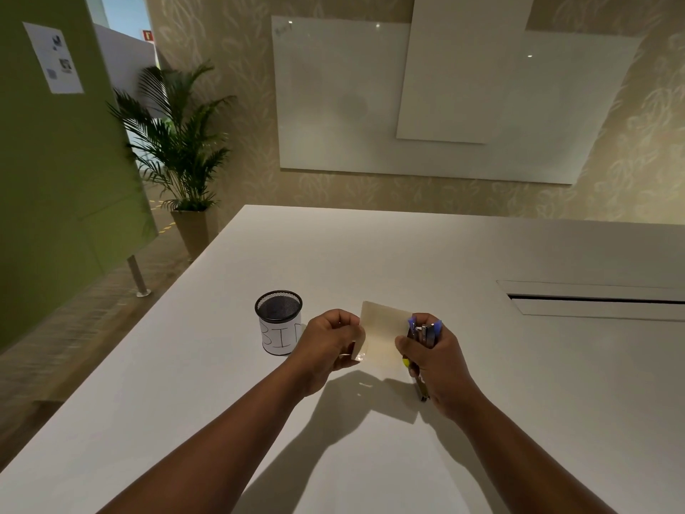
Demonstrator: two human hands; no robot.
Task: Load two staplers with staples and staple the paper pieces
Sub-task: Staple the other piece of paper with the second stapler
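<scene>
A: Hands status?

B: Left hand (328, 341) pinches the left edge of a small cream-coloured paper piece (383, 335), fingers curled onto it. The paper is held up off the white table (370, 254), its shadow lying on the surface beneath.

A: Right?

B: Right hand (435, 359) grips a stapler with blue plastic tips and a grey metal body (425, 333), fingers wrapped round it. It is upright, tips upward, at the right edge of the paper. Thumb sits on the paper side. Can't tell whether the paper is inside the stapler's mouth or only beside it.

A: Second stapler?

B: There's a yellow bit (406, 362) and a dark part showing under the right hand. Too hidden to say what it is.

A: Anything else on the table?

B: Black wire-mesh cylindrical cup with a white paper label reading "BIN" (278, 320), standing upright, just left of the left hand, not touching. A recessed cable slot (593, 299) in the tabletop lies to the right, well apart from the hands.

A: Background?

B: White glass board (352, 105) on the patterned wall, a potted palm (178, 142) at left, next to a green partition (55, 161).
</scene>
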